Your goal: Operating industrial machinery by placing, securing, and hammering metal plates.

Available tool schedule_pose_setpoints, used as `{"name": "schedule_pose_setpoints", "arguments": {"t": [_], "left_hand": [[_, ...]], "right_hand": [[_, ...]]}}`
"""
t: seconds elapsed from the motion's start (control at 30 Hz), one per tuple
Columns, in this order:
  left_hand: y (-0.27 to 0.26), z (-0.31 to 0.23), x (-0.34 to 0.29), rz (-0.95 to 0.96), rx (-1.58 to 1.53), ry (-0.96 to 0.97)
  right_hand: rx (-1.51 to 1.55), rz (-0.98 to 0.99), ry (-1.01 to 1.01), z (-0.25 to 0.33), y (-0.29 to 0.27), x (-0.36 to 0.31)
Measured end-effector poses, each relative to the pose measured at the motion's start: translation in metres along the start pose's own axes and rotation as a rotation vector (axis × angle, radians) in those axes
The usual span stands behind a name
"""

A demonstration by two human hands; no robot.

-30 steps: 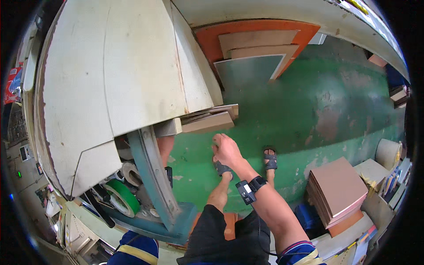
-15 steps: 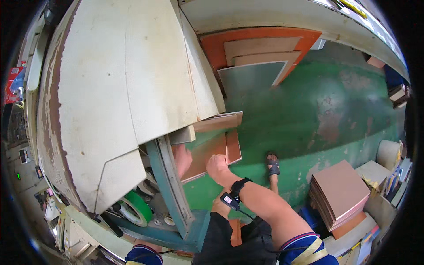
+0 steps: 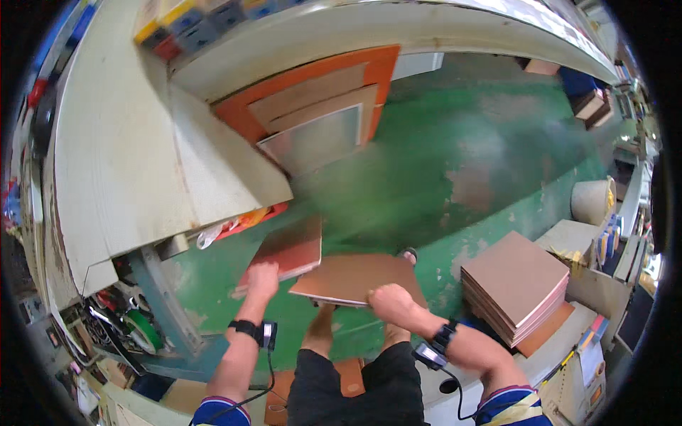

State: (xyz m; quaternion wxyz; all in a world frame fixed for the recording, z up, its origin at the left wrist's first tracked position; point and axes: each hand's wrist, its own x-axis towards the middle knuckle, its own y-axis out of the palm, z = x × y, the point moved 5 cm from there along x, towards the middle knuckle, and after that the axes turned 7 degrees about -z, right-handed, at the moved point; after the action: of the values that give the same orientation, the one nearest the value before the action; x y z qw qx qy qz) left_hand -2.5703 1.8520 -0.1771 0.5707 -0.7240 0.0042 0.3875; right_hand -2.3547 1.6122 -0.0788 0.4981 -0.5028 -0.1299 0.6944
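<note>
In my right hand [image 3: 392,302] is a copper-coloured board [image 3: 355,275], gripped by its near edge in front of my legs. My left hand [image 3: 263,277] is closed at the near edge of a reddish-brown board stack [image 3: 295,245], with a pale edge showing along its side. The two loads are apart at their far ends and close together near their inner corners. Fingers of both hands are partly hidden by the knuckles. Dark straps with small devices and cables sit on both wrists.
To the right stands a tall stack of brown boards [image 3: 517,277]. A cream worktop [image 3: 128,156] spans the left, above a blue-green frame leg [image 3: 167,298]. Ahead, an orange panel [image 3: 383,92] leans with several boards against it. A white roll [image 3: 591,202] stands at the far right.
Both hands have come out from beside the worktop's frame, bringing boards with them. My right hand has moved right with one board. The view has swung to the right.
</note>
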Motion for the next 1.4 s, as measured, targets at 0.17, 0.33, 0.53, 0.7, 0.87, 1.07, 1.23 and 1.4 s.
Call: {"name": "schedule_pose_setpoints", "arguments": {"t": [0.17, 0.33, 0.53, 0.7, 0.87, 1.07, 1.23, 1.4], "left_hand": [[0.031, -0.045, -0.024, 0.11, 0.063, -0.056], [-0.027, -0.112, 0.021, 0.133, -0.128, -0.152], [-0.175, -0.281, 0.096, 0.479, -0.24, 0.017], [-0.352, -0.418, 0.118, 0.486, -0.675, -0.118], [-0.551, -0.534, 0.145, 0.251, -1.091, 0.108], [-0.789, -0.591, 0.221, 0.02, -1.687, 0.178], [-0.932, -0.626, 0.344, -0.101, -2.031, 0.323], [-1.017, -0.682, 0.479, -0.426, -2.042, 0.276]], "right_hand": [[0.106, -0.118, 0.261, -0.092, -0.033, -0.124], [0.261, -0.231, 0.586, -0.179, -0.002, -0.239], [0.49, -0.291, 0.903, -0.252, 0.01, -0.385], [0.822, -0.483, 1.115, -0.303, -0.036, -0.475], [1.247, -0.609, 1.423, -0.376, -0.077, -0.546], [1.548, -1.23, 1.336, -0.495, -0.186, -0.607], [1.106, -1.488, 1.402, -0.609, -0.32, -0.666], [1.206, -2.067, 1.112, -0.657, -0.605, -0.67]]}}
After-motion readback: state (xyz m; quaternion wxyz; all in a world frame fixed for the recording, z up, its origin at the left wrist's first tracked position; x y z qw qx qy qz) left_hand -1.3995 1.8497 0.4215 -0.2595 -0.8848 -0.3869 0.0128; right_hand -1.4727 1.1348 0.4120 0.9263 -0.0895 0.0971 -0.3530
